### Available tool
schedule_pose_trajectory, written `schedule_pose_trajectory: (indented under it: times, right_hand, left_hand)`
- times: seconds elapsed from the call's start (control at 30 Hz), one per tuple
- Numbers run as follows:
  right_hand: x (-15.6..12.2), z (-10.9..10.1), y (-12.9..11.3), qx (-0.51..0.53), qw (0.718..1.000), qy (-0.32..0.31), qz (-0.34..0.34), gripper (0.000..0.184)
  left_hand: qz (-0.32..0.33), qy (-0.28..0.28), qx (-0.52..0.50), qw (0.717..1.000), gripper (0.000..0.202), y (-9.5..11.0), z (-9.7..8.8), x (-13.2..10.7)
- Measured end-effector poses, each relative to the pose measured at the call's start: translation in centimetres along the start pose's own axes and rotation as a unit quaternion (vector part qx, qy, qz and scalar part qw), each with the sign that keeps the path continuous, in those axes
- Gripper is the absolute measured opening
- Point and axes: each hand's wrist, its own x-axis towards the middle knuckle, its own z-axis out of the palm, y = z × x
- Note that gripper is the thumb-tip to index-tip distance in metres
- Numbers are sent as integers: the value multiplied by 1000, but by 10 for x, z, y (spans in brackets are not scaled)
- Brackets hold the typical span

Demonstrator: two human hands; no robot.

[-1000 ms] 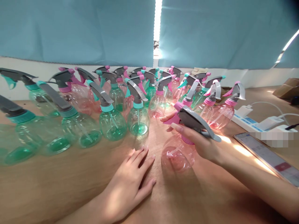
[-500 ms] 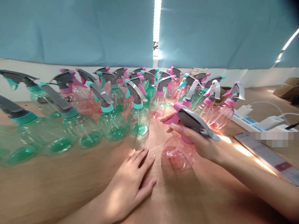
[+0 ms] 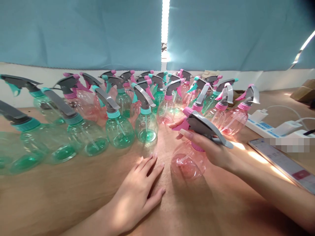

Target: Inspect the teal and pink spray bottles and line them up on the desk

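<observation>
My right hand (image 3: 209,147) is wrapped round the neck of a clear pink spray bottle (image 3: 188,164) with a grey and pink trigger head (image 3: 201,126); the bottle stands on the wooden table (image 3: 61,196). Fingers stretched out, my left hand (image 3: 137,193) lies flat on the table just left of that bottle and holds nothing. The nearest other bottle is a green one (image 3: 146,126) right behind my left hand.
Several green and pink spray bottles stand in rows across the back and left of the table, in front of a blue curtain (image 3: 98,32). At the right lie a white power strip (image 3: 273,127) with plugs and a phone (image 3: 283,162). A cardboard box (image 3: 304,93) sits far right.
</observation>
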Motion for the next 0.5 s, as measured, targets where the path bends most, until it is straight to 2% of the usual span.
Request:
schedule_pose_trajectory:
  times: [0.27,0.37,0.5]
  right_hand:
    - [1,-1,0,-20,1000,-5,18,37]
    - [2,0,-2,-11,1000,-15,15,35]
    - [2,-3,-2,-28,999,7,27,29]
  left_hand:
    - [-5,-7,3,1000,47,1,-1,2]
    - [-1,-4,-1,1000,47,1,-1,2]
    - [2,-2,-5,1000,47,0,-1,2]
